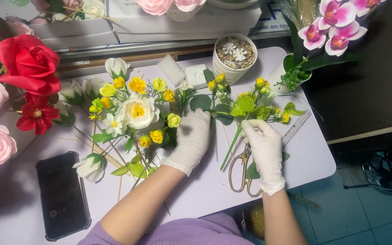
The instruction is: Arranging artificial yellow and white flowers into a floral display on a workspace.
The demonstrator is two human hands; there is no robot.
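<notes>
Both my hands wear white gloves. My left hand (191, 138) lies flat, fingers apart, on the stems of a pile of artificial flowers (134, 113) with white and yellow blooms. My right hand (264, 145) is closed around the green stem of a sprig with small yellow buds (250, 102), which points up and away from me. Gold-handled scissors (240, 170) lie under my right hand on the white table (214, 181).
A black phone (62, 195) lies at front left. A white pot of pebbles (234, 56) stands at the back, an orchid pot (291, 72) at back right, foam blocks (182, 72) beside them. Red and pink roses (28, 63) crowd the left. A clear ruler (298, 127) lies at right.
</notes>
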